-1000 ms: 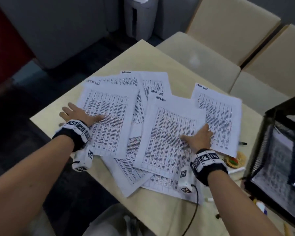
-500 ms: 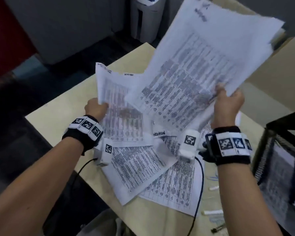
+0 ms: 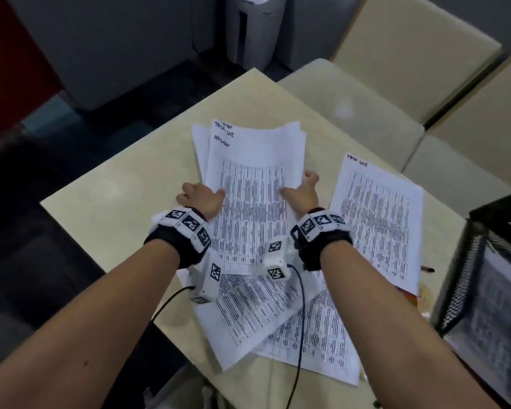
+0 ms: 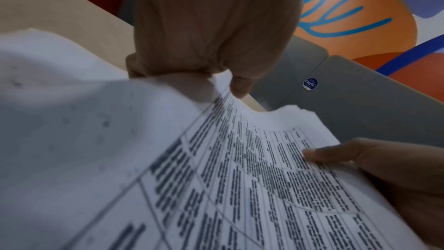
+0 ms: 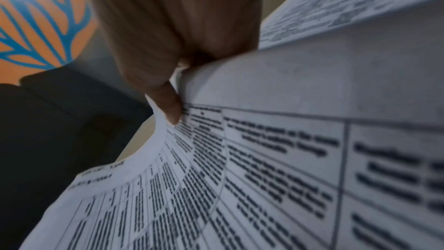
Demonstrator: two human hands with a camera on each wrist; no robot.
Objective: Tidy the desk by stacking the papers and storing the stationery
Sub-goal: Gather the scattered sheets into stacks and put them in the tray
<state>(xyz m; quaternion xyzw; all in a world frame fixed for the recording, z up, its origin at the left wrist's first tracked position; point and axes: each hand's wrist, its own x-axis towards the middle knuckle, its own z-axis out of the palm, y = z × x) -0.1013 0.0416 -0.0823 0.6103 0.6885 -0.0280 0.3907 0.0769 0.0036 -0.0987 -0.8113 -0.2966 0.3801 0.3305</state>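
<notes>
A bundle of printed table sheets (image 3: pixel 252 184) is held over the middle of the beige desk (image 3: pixel 106 202). My left hand (image 3: pixel 201 196) pinches its left edge, thumb on top; the left wrist view shows the same pinch on the sheets (image 4: pixel 240 168). My right hand (image 3: pixel 303 190) grips the right edge, thumb on the print, also seen against the sheets (image 5: pixel 264 168) in the right wrist view. A single sheet (image 3: pixel 378 219) lies flat to the right. Two more sheets (image 3: pixel 263 314) lie crossed under my wrists near the front edge.
A black mesh tray (image 3: pixel 490 284) with papers stands at the right edge. A pen tip (image 3: pixel 427 269) and an orange item (image 3: pixel 410 299) peek from under the right sheet. Beige chairs (image 3: pixel 366 113) stand behind the desk, and a grey bin (image 3: pixel 254 28) stands on the floor.
The sheets that both hands had lifted apart, the right one high, have come together into one bundle lowered over the desk's middle. A second ago both hands lay flat on spread papers.
</notes>
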